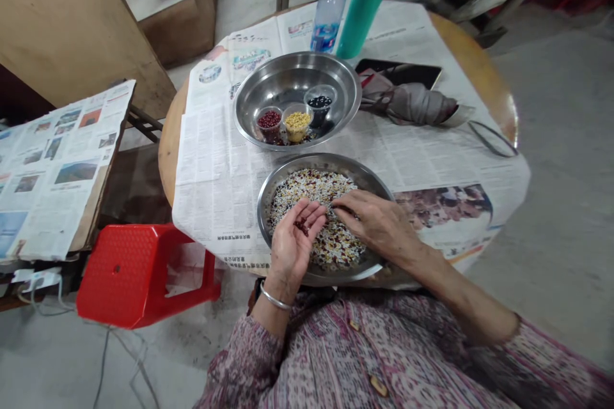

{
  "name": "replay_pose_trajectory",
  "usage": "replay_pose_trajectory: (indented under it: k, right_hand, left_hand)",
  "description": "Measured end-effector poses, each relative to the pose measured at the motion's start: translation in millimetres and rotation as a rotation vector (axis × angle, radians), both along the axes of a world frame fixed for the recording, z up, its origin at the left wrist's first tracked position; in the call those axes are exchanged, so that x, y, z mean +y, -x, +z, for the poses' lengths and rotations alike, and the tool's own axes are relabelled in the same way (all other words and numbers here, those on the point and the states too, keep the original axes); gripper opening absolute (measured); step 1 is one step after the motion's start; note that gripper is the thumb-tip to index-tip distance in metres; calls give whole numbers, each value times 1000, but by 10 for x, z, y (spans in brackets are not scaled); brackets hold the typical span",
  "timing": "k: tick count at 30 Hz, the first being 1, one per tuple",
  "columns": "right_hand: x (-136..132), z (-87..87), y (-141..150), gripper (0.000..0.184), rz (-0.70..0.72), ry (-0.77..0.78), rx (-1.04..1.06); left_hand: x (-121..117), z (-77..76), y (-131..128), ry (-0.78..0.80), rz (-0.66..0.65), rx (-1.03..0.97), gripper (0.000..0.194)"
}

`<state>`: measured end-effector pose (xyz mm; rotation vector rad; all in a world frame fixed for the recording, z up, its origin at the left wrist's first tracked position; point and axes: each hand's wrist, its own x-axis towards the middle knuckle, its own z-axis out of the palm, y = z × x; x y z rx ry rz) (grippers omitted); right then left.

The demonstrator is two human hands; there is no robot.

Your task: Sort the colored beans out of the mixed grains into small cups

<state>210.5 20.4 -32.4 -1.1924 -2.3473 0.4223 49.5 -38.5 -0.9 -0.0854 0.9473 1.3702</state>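
Note:
My left hand (298, 234) is palm up and cupped over the near steel basin (265, 199), with a small heap of red beans (302, 225) in the palm. Opposite it, my right hand (377, 222) hovers above the same basin, thumb and fingertips pinched together; whatever is between them is hidden. Mixed white, yellow, red and black grains (314, 188) cover the basin's floor. In the far steel basin (297, 67) stand three clear cups: one of red beans (269, 119), one of yellow grains (297, 120) and one of black beans (319, 102).
Newspaper (204, 160) covers the round table. Behind the far basin stand a plastic bottle (329, 9) and a tall green bottle (367, 6). A folded umbrella (412, 102) and a dark phone (407, 71) lie at right. A red stool (125, 268) is on the floor at left.

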Motion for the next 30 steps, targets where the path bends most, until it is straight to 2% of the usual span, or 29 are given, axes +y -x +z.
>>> replay_pose_trajectory:
  k: [3,7,12,17,19,24,30]
  right_hand:
    - [4,-12,40,24,18,-43,-91]
    - [10,10,26,25,20,-60,-67]
    - [-50,128,10,20,-40,-72,103]
    - [-103,282,108,17,72,69,334]
    - [-74,301,106,19,40,96,355]
    - [76,173,-59,20,-108,95,242]
    - [94,30,-87,24,-96,13,50]
  left_hand:
    - [-5,-3,1,-12,6,3,22]
    - [-2,-4,3,-9,6,-1,21]
    - [-1,10,0,-8,-1,-29,21]
    - [-13,18,-8,-19,-19,-34,22]
    - [-14,19,-8,-26,-19,-40,23]
    - [-8,11,-2,-22,0,-38,21]
    - [-2,-10,4,-31,9,-32,22]
